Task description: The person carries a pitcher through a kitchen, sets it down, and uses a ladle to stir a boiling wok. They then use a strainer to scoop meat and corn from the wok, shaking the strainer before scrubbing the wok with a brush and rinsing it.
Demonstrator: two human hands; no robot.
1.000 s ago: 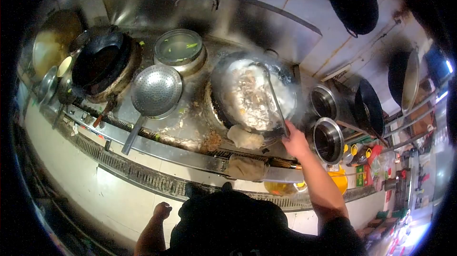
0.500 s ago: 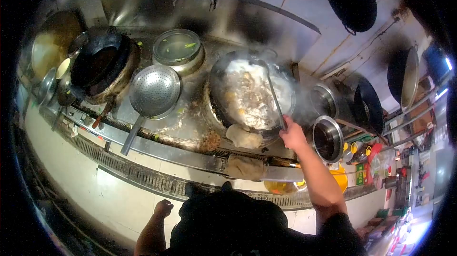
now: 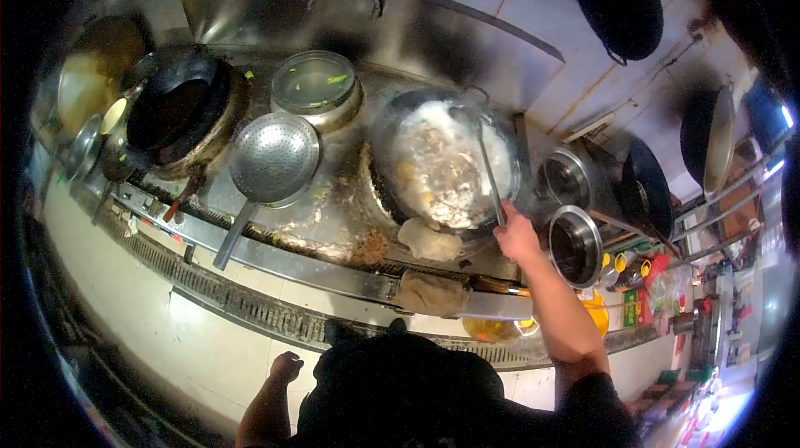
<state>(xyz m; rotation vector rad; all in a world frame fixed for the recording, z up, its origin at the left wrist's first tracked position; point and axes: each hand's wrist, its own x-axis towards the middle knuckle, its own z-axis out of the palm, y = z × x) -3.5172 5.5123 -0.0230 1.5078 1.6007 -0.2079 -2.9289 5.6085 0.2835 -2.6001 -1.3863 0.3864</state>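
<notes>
My right hand is wrapped round the handle of a long metal ladle, which slants into a large wok. White foam and steam hide the ladle's head. Bubbling liquid with pale pieces fills the wok. A crumpled beige cloth lies against the wok's near rim, just left of my right hand. Low at my side, off the stove, my left hand hangs with its fingers curled and nothing visible in them.
A perforated strainer rests left of the wok, before a pot of liquid. Farther left sits a dark wok. Metal pots stand to the right. A folded cloth hangs on the front edge.
The ladle has shifted slightly within the wok, and the foam pattern and steam have changed. My right hand has barely moved; my left hand stays put. The view has shifted slightly.
</notes>
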